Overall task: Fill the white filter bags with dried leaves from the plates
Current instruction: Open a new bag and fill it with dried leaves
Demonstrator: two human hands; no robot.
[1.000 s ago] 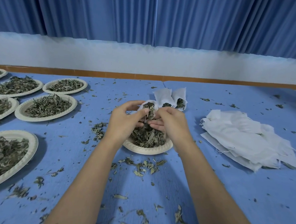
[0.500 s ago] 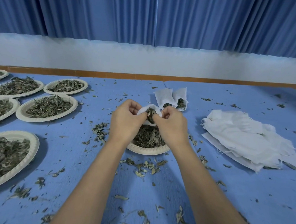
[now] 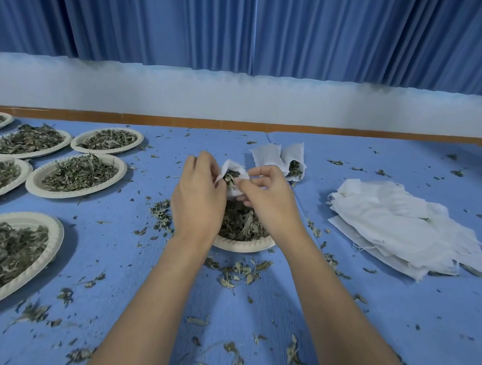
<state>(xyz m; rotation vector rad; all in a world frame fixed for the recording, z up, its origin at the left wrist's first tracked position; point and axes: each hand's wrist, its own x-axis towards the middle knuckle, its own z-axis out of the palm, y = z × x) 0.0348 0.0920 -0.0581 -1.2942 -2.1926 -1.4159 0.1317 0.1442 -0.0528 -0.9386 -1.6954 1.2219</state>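
Observation:
A small white filter bag [image 3: 235, 192] with dried leaves showing in its open mouth is held up over a paper plate [image 3: 242, 246] heaped with dried leaves. My left hand [image 3: 197, 199] grips the bag's left edge. On the right side, my right hand [image 3: 270, 198] pinches the bag's rim between thumb and fingers. Both hands cover most of the bag and the plate's far half. Two filled bags [image 3: 281, 159] stand just behind, on the blue table [image 3: 338, 317].
Several paper plates of dried leaves [image 3: 77, 175] lie along the left, the nearest plate [image 3: 44, 251] large at the left edge. A stack of flat white filter bags [image 3: 402, 227] lies at the right. Loose leaf bits litter the table, thickest in front of the plate.
Both hands have lifted the bag a little higher above the plate. My right hand went from pushing leaves in to pinching the bag's rim, and the mouth is spread wider.

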